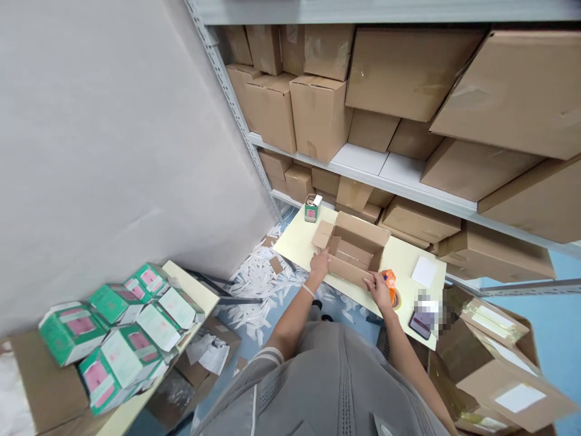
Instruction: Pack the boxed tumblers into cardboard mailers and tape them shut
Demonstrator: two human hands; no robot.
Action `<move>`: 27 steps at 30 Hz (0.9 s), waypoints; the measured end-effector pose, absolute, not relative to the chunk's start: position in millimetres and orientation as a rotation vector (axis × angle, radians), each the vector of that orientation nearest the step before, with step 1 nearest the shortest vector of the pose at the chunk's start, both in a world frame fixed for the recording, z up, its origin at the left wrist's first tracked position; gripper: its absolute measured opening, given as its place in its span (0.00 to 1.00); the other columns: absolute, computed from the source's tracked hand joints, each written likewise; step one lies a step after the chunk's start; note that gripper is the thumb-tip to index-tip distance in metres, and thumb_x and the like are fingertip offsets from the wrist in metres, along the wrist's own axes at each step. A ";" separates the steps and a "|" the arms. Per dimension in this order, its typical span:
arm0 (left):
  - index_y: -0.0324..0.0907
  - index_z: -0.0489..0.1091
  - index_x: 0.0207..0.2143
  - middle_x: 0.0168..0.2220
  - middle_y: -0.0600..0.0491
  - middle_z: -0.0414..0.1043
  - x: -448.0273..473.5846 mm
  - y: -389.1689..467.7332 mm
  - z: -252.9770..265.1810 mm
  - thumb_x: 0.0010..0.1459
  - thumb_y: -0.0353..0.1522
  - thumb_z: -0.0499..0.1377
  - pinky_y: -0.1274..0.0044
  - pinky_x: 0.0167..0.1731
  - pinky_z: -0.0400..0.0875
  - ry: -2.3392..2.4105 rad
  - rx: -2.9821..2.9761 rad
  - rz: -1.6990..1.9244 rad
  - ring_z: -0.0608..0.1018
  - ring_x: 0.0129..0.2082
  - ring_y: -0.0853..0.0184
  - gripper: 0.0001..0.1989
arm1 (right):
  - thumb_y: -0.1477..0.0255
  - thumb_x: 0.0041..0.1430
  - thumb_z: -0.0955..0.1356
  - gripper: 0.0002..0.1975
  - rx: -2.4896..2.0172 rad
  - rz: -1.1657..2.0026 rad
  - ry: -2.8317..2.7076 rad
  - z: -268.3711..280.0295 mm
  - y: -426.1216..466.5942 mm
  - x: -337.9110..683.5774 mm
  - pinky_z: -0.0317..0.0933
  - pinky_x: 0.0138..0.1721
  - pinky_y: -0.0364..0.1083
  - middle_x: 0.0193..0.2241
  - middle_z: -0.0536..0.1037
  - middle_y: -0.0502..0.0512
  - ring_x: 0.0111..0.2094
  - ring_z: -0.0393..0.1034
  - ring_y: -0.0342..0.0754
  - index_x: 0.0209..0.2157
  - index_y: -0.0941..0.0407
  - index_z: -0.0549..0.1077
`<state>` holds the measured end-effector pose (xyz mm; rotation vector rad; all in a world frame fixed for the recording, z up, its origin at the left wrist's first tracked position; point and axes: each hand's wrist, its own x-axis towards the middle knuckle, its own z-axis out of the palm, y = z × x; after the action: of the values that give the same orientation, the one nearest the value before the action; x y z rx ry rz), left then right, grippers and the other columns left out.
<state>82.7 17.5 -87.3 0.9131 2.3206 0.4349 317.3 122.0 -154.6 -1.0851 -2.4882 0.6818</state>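
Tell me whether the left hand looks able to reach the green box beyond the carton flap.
Probably yes: the carton flap sticks out between the left hand and the green box, but bare tabletop beside it seems to leave a way round.

No wording, brand or number can be read: the white labels (520,397) on the cartons (481,379) to the right of the right fingers (373,282), the pink panels (80,322) on the green boxes (113,303) left of the left fingers (323,254) and the phone screen (422,321) are too blurred.

Stockroom, metal shelving (403,172), stacked cardboard boxes (318,115)
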 end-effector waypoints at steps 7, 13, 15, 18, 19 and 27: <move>0.42 0.62 0.64 0.68 0.45 0.58 102.8 -7.5 -96.6 0.58 0.25 0.57 0.65 0.65 0.60 2.210 0.912 1.232 0.64 0.67 0.58 0.31 | 0.52 0.63 0.58 0.24 -1.025 0.965 -2.362 -129.5 119.3 320.3 0.64 0.50 0.56 0.51 0.74 0.65 0.50 0.69 0.59 0.45 0.53 0.73; 0.44 0.59 0.66 0.60 0.43 0.68 106.7 -80.8 -94.8 0.55 0.28 0.63 0.62 0.58 0.69 2.172 0.468 1.742 0.74 0.57 0.57 0.36 | 0.47 0.61 0.61 0.27 -0.775 1.102 -2.478 -98.8 108.5 309.8 0.65 0.48 0.55 0.48 0.75 0.64 0.45 0.71 0.58 0.46 0.54 0.74; 0.44 0.58 0.67 0.54 0.45 0.73 107.6 -120.5 -89.8 0.52 0.28 0.66 0.64 0.53 0.73 2.097 0.249 1.885 0.77 0.52 0.59 0.41 | 0.47 0.60 0.62 0.28 -0.671 1.178 -2.516 -90.0 94.9 296.8 0.66 0.46 0.54 0.46 0.76 0.63 0.45 0.72 0.57 0.45 0.55 0.75; 0.43 0.58 0.67 0.46 0.48 0.77 115.2 -190.9 -79.6 0.46 0.27 0.71 0.66 0.51 0.74 2.055 -0.020 2.049 0.79 0.45 0.63 0.46 | 0.47 0.59 0.63 0.28 -0.472 1.316 -2.590 -76.8 59.2 269.8 0.67 0.43 0.53 0.45 0.77 0.62 0.43 0.72 0.56 0.45 0.55 0.75; 0.43 0.59 0.66 0.44 0.48 0.77 119.9 -215.6 -75.6 0.45 0.27 0.72 0.66 0.51 0.74 2.061 -0.088 2.099 0.80 0.43 0.65 0.47 | 0.47 0.59 0.63 0.28 -0.398 1.352 -2.619 -71.9 43.7 260.2 0.67 0.43 0.52 0.46 0.77 0.61 0.43 0.72 0.55 0.46 0.55 0.75; 0.45 0.59 0.66 0.50 0.46 0.75 157.1 -387.0 -38.1 0.44 0.32 0.74 0.66 0.54 0.73 2.171 -0.485 2.476 0.79 0.47 0.64 0.48 | 0.49 0.61 0.64 0.25 0.222 1.367 -2.815 -26.6 -92.3 178.8 0.66 0.39 0.50 0.45 0.78 0.60 0.35 0.72 0.52 0.45 0.54 0.75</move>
<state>157.1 -387.0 -38.1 -0.4847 2.1711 2.4758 178.8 -92.3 -26.6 0.2217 -2.8152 1.3674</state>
